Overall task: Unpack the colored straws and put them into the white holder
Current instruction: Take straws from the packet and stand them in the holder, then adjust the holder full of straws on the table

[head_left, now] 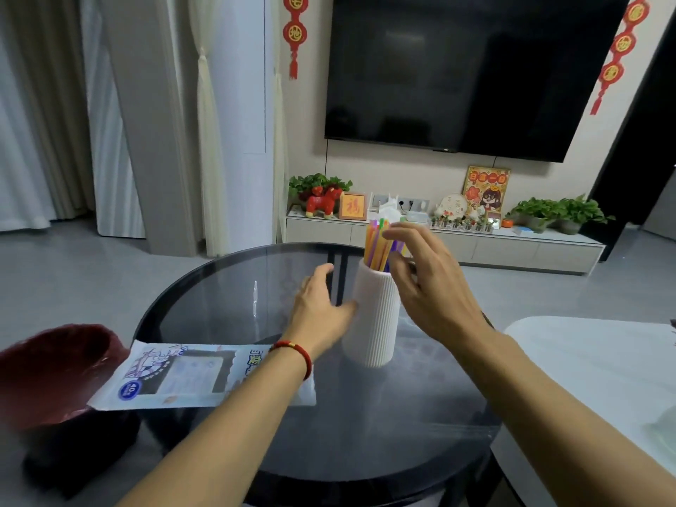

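Observation:
A white ribbed holder (375,323) stands upright on the round dark glass table (226,287). Several colored straws (376,243) stick up out of its mouth. My left hand (322,305) is just left of the holder, fingers straight, its thumb side touching the holder's wall. My right hand (428,283) hovers at the holder's right, fingers relaxed and spread, fingertips at the straws' upper part. The flat straw packet (183,378), printed in blue and white, lies on the table's left side under my left forearm.
A dark red stool (55,375) stands at the left beside the table. A white table edge (585,360) lies at the right. A TV cabinet with plants and ornaments runs along the far wall.

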`<state>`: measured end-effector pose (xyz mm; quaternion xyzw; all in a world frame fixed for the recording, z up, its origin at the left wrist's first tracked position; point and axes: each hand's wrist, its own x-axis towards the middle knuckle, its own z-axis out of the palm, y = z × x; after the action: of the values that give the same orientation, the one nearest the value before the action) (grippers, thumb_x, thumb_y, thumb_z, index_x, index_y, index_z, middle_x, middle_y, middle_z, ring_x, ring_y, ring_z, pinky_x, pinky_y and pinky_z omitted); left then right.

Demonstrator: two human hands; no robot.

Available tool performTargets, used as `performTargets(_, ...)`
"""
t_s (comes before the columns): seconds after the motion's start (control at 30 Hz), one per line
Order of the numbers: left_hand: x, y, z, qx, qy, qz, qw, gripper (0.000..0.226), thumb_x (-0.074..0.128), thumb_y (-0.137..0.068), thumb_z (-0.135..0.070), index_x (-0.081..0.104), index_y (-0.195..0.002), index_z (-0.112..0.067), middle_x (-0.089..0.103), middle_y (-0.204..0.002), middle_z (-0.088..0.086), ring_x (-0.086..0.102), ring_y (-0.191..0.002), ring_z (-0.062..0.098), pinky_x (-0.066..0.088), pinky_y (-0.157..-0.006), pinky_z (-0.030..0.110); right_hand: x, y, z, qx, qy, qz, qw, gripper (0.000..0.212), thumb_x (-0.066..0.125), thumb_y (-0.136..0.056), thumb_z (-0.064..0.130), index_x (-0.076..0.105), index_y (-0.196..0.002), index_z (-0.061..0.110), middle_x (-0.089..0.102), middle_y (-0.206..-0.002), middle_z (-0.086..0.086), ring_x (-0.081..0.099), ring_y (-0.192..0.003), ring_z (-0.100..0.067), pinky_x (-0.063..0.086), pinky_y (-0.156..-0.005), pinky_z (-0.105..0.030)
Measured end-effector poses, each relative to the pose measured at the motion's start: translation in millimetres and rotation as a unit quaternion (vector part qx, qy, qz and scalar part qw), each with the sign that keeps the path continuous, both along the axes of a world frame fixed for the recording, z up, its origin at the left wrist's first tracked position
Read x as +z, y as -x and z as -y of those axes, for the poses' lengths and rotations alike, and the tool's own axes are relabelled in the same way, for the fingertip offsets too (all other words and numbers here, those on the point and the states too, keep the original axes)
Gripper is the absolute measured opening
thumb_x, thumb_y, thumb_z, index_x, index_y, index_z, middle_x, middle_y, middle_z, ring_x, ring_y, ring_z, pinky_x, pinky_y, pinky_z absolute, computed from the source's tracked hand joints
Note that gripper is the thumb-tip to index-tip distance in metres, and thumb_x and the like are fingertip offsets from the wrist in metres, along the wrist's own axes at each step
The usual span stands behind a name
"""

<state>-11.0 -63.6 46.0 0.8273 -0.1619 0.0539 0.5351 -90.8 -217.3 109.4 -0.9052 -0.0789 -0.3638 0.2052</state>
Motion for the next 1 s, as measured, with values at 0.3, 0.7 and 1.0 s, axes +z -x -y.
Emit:
performTargets(0.3, -37, 49, -124, 0.053, -0.169, -0.087, 0.980, 0.026, 0.067, -0.082, -0.027, 0.067, -0.108, -0.025, 0.064, -0.111, -0.002, 0.058, -0.102, 0.014, 0.045, -0.086, 0.026, -85, 20, -56, 0.058, -0.012, -0.175, 0.983, 0.024, 0.062, -0.099, 0.023, 0.071, -0.121, 0.025, 0.071, -0.123, 0.005, 0.065, -0.106, -0.010, 0.055, -0.091, -0.028)
performTargets(0.7, -79, 31, -222, 0.201, 0.088, -0.308, 0.926, 0.032, 0.071, -0.078, -0.032, 0.067, -0.105, -0.014, 0.070, -0.107, 0.010, 0.064, -0.100, 0.025, 0.051, -0.098, 0.040, -162, -98, -213, -0.015, -0.048, -0.449, 0.892, 0.052, 0.043, -0.101, 0.050, 0.056, -0.144, 0.024, 0.053, -0.151, -0.013, 0.037, -0.141, -0.039, 0.031, -0.109, -0.046)
performTargets(1.0, -95, -27, -297, 0.281, 0.400, -0.316, 0.813, 0.033, 0.058, -0.093, -0.001, 0.057, -0.125, -0.009, 0.068, -0.117, 0.021, 0.069, -0.099, 0.038, 0.056, -0.083, 0.060, -168, -121, -293, 0.171, -0.150, -0.332, 0.915, 0.027, 0.050, -0.106, 0.025, 0.073, -0.094, 0.016, 0.072, -0.091, -0.002, 0.063, -0.088, -0.025, 0.045, -0.068, -0.018)
